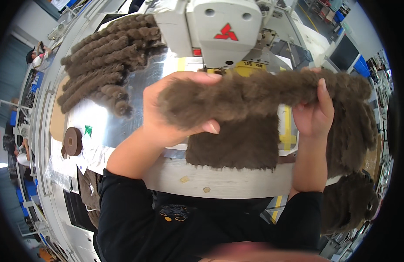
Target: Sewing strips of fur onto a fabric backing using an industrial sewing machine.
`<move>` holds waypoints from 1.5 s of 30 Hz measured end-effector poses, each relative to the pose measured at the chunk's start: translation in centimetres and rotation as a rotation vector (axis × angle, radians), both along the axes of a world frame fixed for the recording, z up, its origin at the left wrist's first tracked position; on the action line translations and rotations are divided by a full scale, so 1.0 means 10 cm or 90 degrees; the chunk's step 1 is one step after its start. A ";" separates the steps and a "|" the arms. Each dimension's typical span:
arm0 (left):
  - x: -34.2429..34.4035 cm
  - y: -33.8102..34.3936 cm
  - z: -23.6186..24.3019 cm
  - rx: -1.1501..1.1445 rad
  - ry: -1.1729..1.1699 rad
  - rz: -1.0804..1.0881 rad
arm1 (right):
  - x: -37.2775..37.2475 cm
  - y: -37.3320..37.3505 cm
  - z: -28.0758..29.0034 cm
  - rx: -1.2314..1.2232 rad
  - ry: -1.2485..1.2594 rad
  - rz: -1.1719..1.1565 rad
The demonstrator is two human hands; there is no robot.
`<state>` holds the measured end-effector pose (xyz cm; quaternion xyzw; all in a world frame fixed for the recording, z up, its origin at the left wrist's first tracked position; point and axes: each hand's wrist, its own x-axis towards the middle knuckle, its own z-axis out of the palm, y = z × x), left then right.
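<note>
A long, fluffy brown plush strip (254, 94), rounded like a tube, is held up crosswise in front of me. My left hand (154, 111) is closed round its left end, with the thumb above and a fingertip showing below. Farther right, my right hand (314, 114) grips the strip with the thumb on its near face; the other fingers are partly hidden. Below the strip, a flat brown plush piece (232, 146) lies on the table, its near edge ragged. The strip covers its far part.
Behind the strip stands the white head of an industrial sewing machine (226, 30). Several plush rolls (108, 59) lie side by side at the far left, with a brown tape roll (72, 140) nearer. More brown plush (350, 139) is heaped at right. A dark screen (343, 53) stands beyond.
</note>
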<state>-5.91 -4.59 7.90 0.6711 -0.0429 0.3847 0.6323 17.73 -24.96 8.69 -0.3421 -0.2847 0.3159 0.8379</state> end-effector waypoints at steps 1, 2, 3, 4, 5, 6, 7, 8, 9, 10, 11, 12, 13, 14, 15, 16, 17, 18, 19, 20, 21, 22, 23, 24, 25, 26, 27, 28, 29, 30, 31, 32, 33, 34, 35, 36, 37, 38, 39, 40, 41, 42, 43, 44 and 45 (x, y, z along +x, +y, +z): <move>0.02 0.01 -0.01 0.076 -0.068 -0.008 | -0.01 0.02 -0.01 -0.007 0.001 0.022; 0.03 0.02 -0.01 0.088 -0.110 -0.027 | -0.04 0.03 -0.02 -0.039 0.021 -0.019; 0.06 0.03 -0.01 0.074 -0.167 -0.033 | -0.06 0.05 -0.04 -0.042 0.024 -0.008; 0.03 0.04 0.02 0.064 -0.140 -0.052 | -0.08 0.06 -0.06 -0.053 0.022 -0.016; 0.02 0.05 0.05 0.063 -0.118 -0.075 | -0.10 0.08 -0.08 -0.059 0.016 -0.029; 0.01 0.06 0.08 0.056 -0.113 -0.067 | -0.11 0.09 -0.09 -0.064 0.019 -0.020; -0.01 0.07 0.11 0.137 -0.126 -0.025 | -0.12 0.10 -0.10 -0.071 0.034 -0.020; -0.03 0.07 0.13 0.221 -0.119 0.032 | -0.13 0.11 -0.11 -0.070 0.045 -0.025; -0.04 0.07 0.15 0.220 -0.137 0.023 | -0.13 0.11 -0.11 -0.077 0.048 -0.016; -0.07 0.05 0.17 0.225 -0.118 0.038 | -0.14 0.12 -0.12 -0.111 0.063 -0.029; -0.07 0.05 0.18 0.228 -0.109 0.048 | -0.14 0.12 -0.13 -0.137 0.079 -0.040; -0.08 0.05 0.18 0.231 -0.099 0.057 | -0.13 0.14 -0.14 -0.144 0.077 -0.036; -0.08 0.04 0.18 0.239 -0.106 0.052 | -0.13 0.16 -0.14 -0.174 0.082 -0.024; -0.08 0.04 0.17 0.247 -0.111 0.046 | -0.12 0.17 -0.16 -0.216 0.104 -0.035; -0.08 0.03 0.17 0.249 -0.109 0.050 | -0.12 0.19 -0.17 -0.202 0.089 -0.007; -0.07 0.01 0.16 0.262 -0.117 0.072 | -0.12 0.20 -0.18 -0.223 0.088 -0.013; -0.08 0.00 0.16 0.268 -0.121 0.083 | -0.12 0.21 -0.19 -0.252 0.091 -0.037; -0.08 -0.01 0.16 0.275 -0.124 0.095 | -0.12 0.22 -0.20 -0.244 0.087 -0.017; -0.08 -0.02 0.16 0.239 -0.113 0.094 | -0.12 0.22 -0.21 -0.244 0.091 -0.007; -0.08 -0.03 0.17 0.201 -0.100 0.087 | -0.12 0.23 -0.22 -0.245 0.101 -0.017; -0.09 -0.03 0.19 0.202 -0.104 0.091 | -0.11 0.23 -0.22 -0.244 0.093 0.001; -0.10 -0.01 0.21 0.240 -0.107 0.106 | -0.11 0.24 -0.22 -0.246 0.101 -0.003; -0.09 0.00 0.23 0.275 -0.109 0.128 | -0.10 0.24 -0.22 -0.241 0.108 -0.006; -0.09 0.00 0.24 0.276 -0.110 0.121 | -0.10 0.24 -0.21 -0.249 0.109 -0.007; -0.09 0.01 0.25 0.284 -0.113 0.122 | -0.10 0.25 -0.21 -0.255 0.116 -0.005; -0.10 0.01 0.26 0.291 -0.116 0.122 | -0.10 0.26 -0.20 -0.278 0.138 -0.030; -0.11 0.01 0.27 0.291 -0.116 0.122 | -0.10 0.26 -0.20 -0.261 0.123 -0.003; -0.12 0.01 0.26 0.306 -0.091 0.122 | -0.10 0.27 -0.21 -0.265 0.126 -0.009; -0.14 0.01 0.26 0.322 -0.066 0.121 | -0.11 0.28 -0.22 -0.269 0.137 -0.031; -0.16 0.01 0.24 0.322 -0.066 0.120 | -0.11 0.29 -0.23 -0.269 0.130 -0.015; -0.16 0.01 0.22 0.296 -0.072 0.139 | -0.10 0.29 -0.24 -0.248 0.148 -0.017; -0.15 0.02 0.20 0.266 -0.071 0.155 | -0.08 0.28 -0.26 -0.214 0.159 -0.012; -0.13 0.05 0.17 0.268 -0.083 0.145 | -0.05 0.26 -0.26 -0.227 0.165 -0.032; -0.11 0.10 0.15 0.177 -0.153 0.135 | 0.00 0.23 -0.26 -0.141 0.139 -0.001; -0.09 0.13 0.12 0.080 -0.220 0.119 | 0.06 0.20 -0.26 -0.061 0.126 0.009; -0.06 0.15 0.10 -0.002 -0.276 0.086 | 0.15 0.18 -0.23 0.006 0.075 0.057; -0.05 0.16 0.08 -0.087 -0.328 0.048 | 0.22 0.14 -0.21 -0.004 0.076 0.053; -0.09 0.24 0.10 -0.074 -0.322 0.068 | 0.29 0.10 -0.17 -0.012 0.065 -0.019; -0.12 0.31 0.13 -0.026 -0.298 0.051 | 0.34 0.06 -0.13 -0.010 0.049 -0.085; -0.14 0.33 0.13 -0.094 -0.318 0.058 | 0.39 0.04 -0.07 -0.061 0.047 -0.185; -0.17 0.34 0.14 -0.177 -0.333 0.075 | 0.43 0.03 -0.02 -0.061 0.049 -0.185; -0.19 0.36 0.14 -0.205 -0.324 0.066 | 0.46 0.05 0.04 -0.077 -0.090 -0.340; -0.22 0.40 0.15 -0.204 -0.322 0.067 | 0.45 0.07 0.09 -0.099 -0.192 -0.518; -0.24 0.46 0.16 -0.175 -0.296 0.014 | 0.41 0.07 0.14 -0.101 -0.284 -0.552; -0.23 0.49 0.16 -0.170 -0.281 -0.030 | 0.33 0.04 0.21 -0.094 -0.336 -0.530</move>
